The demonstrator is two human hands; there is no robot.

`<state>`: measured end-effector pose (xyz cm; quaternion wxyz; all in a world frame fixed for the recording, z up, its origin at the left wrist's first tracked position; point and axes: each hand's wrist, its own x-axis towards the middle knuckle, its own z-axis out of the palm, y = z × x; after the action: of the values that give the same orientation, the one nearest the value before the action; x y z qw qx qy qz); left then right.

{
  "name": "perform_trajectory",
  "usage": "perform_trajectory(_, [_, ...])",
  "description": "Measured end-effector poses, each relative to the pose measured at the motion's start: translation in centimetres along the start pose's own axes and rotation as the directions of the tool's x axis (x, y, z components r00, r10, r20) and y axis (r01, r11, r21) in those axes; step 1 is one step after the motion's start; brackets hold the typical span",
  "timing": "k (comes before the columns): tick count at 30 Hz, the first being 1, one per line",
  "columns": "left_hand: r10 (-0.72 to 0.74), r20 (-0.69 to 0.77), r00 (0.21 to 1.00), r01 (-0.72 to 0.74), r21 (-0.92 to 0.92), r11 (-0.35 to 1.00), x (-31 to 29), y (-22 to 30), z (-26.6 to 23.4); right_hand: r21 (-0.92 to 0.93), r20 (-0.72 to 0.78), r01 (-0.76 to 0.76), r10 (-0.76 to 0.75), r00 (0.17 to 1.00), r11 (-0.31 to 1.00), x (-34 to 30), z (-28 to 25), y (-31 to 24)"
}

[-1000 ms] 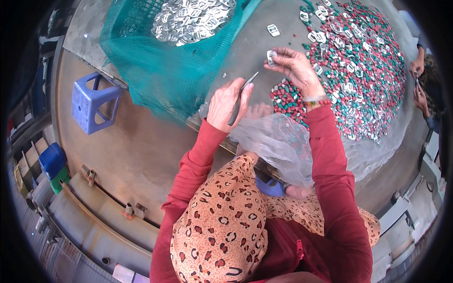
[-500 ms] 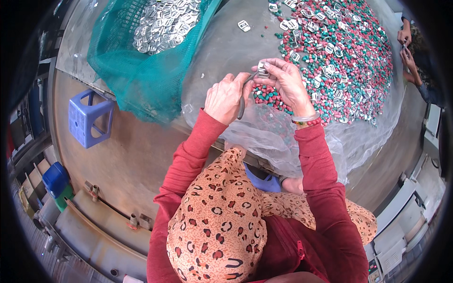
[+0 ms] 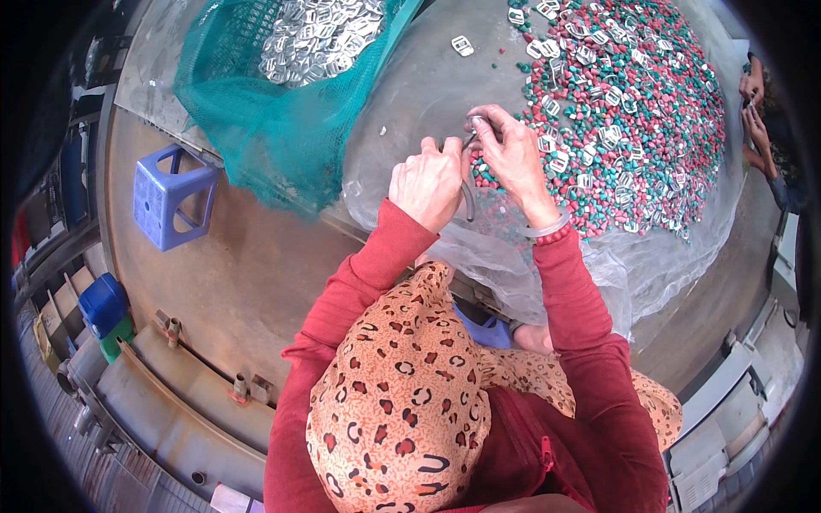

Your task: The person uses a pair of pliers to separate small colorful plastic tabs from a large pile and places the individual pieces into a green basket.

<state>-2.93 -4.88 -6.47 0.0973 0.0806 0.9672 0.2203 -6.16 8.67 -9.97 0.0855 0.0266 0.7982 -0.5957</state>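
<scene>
My left hand [image 3: 428, 185] is closed around dark grey pliers [image 3: 468, 202], whose curved handle shows below the fingers. Their tip meets the fingertips of my right hand [image 3: 510, 154]. Pinched between that hand's thumb and fingers is a small silver metal buckle [image 3: 474, 125], mostly hidden now. Both hands are over the near edge of a heap of red and green pebble-like pieces [image 3: 633, 128]. Silver buckles [image 3: 610, 137] lie scattered through the heap, and a single loose buckle [image 3: 462, 45] rests on the grey sheet beyond my hands.
A green mesh-lined basket [image 3: 256, 141] at the far left holds many silver buckles [image 3: 321, 38]. Clear plastic sheeting [image 3: 487, 248] hangs over the near edge. A blue stool [image 3: 175, 201] stands on the floor at left. Another person's hands [image 3: 753, 107] are at the far right.
The buckle, plainly visible before, is now mostly covered by my right fingers. My right hand has turned, and the pliers' tip is up against its fingertips. The whole view has shifted slightly.
</scene>
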Motion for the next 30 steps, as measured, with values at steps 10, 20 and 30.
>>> perform_trajectory(10, [0.17,-0.082,0.982,-0.188,-0.346,0.919,0.2,-1.8,2.8,0.543,0.479,-0.599,0.369,0.797,0.589,0.2,-3.2,2.6])
perform_trajectory(20, [-0.025,0.052,0.998,0.041,-0.33,0.943,-0.6,-5.9,1.6,-0.249,-0.003,0.045,-0.048,0.999,0.967,5.6,-3.9,-2.3])
perform_trajectory(30, [-0.121,0.021,0.992,0.12,-0.364,0.923,-1.1,-6.7,0.1,-0.553,0.077,0.077,-0.041,0.996,0.829,16.4,1.3,4.5])
